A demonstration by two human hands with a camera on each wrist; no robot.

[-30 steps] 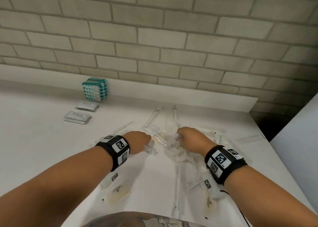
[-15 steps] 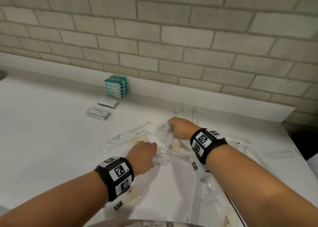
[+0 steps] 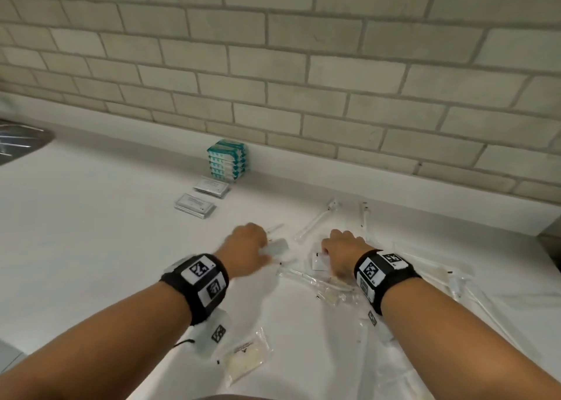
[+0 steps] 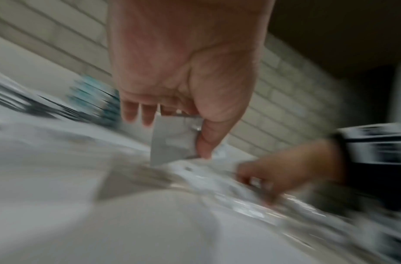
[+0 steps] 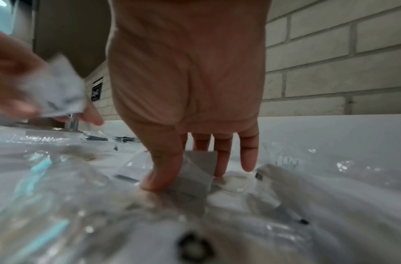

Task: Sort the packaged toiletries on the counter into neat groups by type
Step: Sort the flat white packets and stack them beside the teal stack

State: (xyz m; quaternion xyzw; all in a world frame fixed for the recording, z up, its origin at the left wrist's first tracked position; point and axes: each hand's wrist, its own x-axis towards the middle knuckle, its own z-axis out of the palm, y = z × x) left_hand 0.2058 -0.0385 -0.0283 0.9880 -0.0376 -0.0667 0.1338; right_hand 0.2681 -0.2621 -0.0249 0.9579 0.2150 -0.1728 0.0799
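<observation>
My left hand (image 3: 258, 246) pinches a small flat white sachet (image 3: 277, 246) between thumb and fingers, lifted just above the counter left of the pile. The blurred left wrist view shows the same sachet (image 4: 170, 146) in that hand (image 4: 172, 132). My right hand (image 3: 334, 255) reaches down into the pile of clear-wrapped toiletries (image 3: 328, 287). Its thumb and fingers pinch a second white sachet (image 3: 318, 262) lying there. That sachet (image 5: 195, 185) sits between thumb and fingers of the right hand (image 5: 188, 175) in the right wrist view.
A teal packet stack (image 3: 227, 160) stands against the backsplash. Two stacks of white sachets (image 3: 211, 185) (image 3: 194, 206) lie in front of it. Wrapped toothbrushes (image 3: 315, 222) lie beyond the hands. More clear packets (image 3: 246, 357) lie near the front. A sink (image 3: 18, 141) is far left.
My left hand has come out of the pile and moved left and forward with a sachet in it. My right hand has drawn back onto another sachet in the pile.
</observation>
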